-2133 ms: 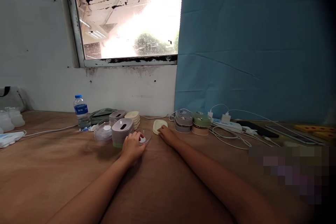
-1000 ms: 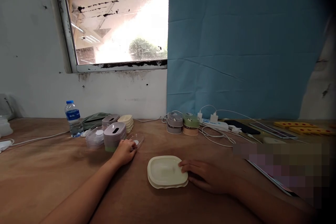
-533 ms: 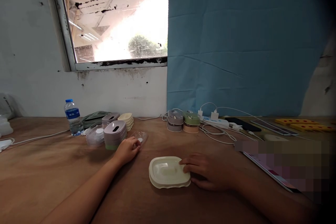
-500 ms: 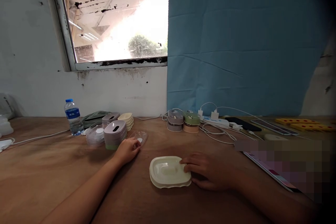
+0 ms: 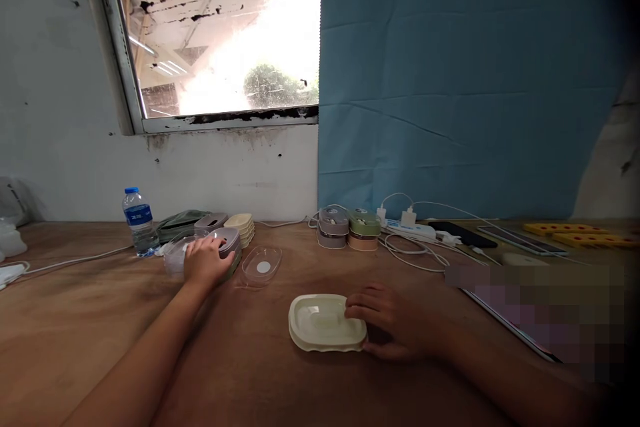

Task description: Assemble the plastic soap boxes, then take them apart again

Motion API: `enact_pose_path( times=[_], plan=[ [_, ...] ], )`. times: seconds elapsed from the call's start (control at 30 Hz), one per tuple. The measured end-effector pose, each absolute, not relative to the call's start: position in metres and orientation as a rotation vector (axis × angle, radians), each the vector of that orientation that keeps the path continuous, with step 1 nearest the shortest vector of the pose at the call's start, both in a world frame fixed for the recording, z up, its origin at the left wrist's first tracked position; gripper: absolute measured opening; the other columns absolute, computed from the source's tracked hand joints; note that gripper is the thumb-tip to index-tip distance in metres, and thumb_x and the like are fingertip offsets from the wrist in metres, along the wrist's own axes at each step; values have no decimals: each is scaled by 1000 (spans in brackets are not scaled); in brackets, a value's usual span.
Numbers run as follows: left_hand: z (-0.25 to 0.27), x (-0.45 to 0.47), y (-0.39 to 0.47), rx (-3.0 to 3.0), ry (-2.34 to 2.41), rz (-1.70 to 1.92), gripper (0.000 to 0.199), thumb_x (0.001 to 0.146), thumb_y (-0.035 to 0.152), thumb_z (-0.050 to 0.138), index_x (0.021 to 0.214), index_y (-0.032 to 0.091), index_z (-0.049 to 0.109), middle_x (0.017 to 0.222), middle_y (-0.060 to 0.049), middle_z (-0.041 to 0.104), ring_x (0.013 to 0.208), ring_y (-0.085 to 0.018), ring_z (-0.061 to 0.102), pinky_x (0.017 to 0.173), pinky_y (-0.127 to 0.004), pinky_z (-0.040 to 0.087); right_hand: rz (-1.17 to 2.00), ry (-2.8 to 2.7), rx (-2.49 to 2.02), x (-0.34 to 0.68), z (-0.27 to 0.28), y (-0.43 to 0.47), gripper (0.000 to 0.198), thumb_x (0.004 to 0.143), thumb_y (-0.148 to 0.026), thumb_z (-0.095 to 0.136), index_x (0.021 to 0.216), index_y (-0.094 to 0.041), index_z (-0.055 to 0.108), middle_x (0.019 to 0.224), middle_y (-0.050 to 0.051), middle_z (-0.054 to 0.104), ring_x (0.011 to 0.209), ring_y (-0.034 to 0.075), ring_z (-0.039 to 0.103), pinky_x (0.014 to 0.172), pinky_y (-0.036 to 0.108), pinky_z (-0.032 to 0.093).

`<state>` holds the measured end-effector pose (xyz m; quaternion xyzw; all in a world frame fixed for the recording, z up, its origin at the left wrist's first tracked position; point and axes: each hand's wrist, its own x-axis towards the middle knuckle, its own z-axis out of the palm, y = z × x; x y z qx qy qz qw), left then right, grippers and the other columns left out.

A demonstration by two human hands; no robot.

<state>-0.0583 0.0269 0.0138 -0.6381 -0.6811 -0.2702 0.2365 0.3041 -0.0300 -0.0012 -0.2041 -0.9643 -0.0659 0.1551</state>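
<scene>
A pale cream oval lunch-box tray or lid (image 5: 323, 321) lies on the table in front of me. My right hand (image 5: 393, 323) grips its right end, fingers on top and thumb at the near edge. My left hand (image 5: 206, 261) reaches over a stack of mauve oval pieces (image 5: 231, 238), its thumb apart from the fingers, and partly hides them. Whether it presses on the top piece, I cannot tell. Clear plastic lids (image 5: 174, 257) are just left of that hand. Another clear lid (image 5: 262, 265) with a white round spot lies to its right.
Cream pieces (image 5: 240, 230) are stacked behind the mauve ones, near a water bottle (image 5: 139, 223). Grey (image 5: 333, 227) and green-orange boxes (image 5: 365, 230) stand at the back. Cables, a power strip (image 5: 413, 231), phones and a tablet (image 5: 510, 323) lie to the right.
My left hand has let go of the clear lid and moved left onto the mauve stack. The cream piece has shifted slightly right and away from me, still in my right hand.
</scene>
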Motion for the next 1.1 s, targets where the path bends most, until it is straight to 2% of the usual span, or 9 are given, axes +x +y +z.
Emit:
enact_pose_path(
  times=[0.1,0.2,0.37,0.47,0.57,0.67,0.83,0.97,1.1],
  plan=[
    [13,-64,28,-1812,-2002,-635,28,74,39,47,87,20,63,86,-7,66,81,-26,58,75,-36,40,-211,-2717,-591,303,-4,-28,37,75,-39,53,104,-17,53,100,10,60,87,22,55,81,39,38],
    [15,-62,27,-1807,-1944,-637,28,78,35,43,89,18,62,88,-8,65,80,-27,59,73,-36,41,-223,-2659,-597,304,-7,-26,39,74,-39,54,105,-16,51,99,10,58,88,22,53,82,40,37],
    [17,-37,16,-1998,-1564,-999,31,84,34,40,99,13,56,96,-11,61,90,-24,55,82,-37,41,-403,-2478,-517,307,-14,-19,26,75,-25,52,100,-19,50,92,8,57,85,20,53,80,39,40],
    [11,-6,0,-2415,-1215,-1166,26,83,32,44,100,16,56,103,-9,58,102,-21,51,91,-35,38,-465,-2340,-518,308,-18,-17,42,71,-25,55,111,-20,42,105,10,51,99,24,48,83,41,40],
    [1,23,-17,-2878,-846,-1085,25,82,28,48,104,19,57,105,-7,59,106,-17,50,97,-33,34,-397,-2325,-576,308,-18,-21,64,65,-32,59,122,-17,32,121,15,40,114,29,38,91,44,35],
    [-6,36,-27,-3099,-716,-1064,26,79,29,53,103,19,59,98,-6,63,103,-16,52,99,-32,33,-296,-2476,-600,307,-16,-24,70,61,-36,61,123,-15,35,127,15,36,120,31,31,97,45,30],
    [-7,34,-25,-3268,-698,-953,27,75,31,59,98,18,63,96,-7,64,93,-16,57,90,-30,40,-138,-2747,-501,306,-14,-20,61,63,-29,58,121,-21,43,128,9,42,124,28,29,101,44,24],
    [-5,32,-23,-3346,-739,-886,29,72,33,61,96,17,64,94,-8,65,85,-16,60,79,-25,45,26,-2789,-540,307,-15,-16,65,63,-29,60,124,-20,41,128,10,44,123,28,32,99,43,27],
    [-5,33,-23,-3353,-754,-867,30,72,35,61,96,17,64,94,-8,65,84,-16,60,78,-25,45,85,-2783,-545,307,-14,-18,61,64,-27,60,123,-21,44,128,10,44,122,27,34,99,44,28]
  ],
)
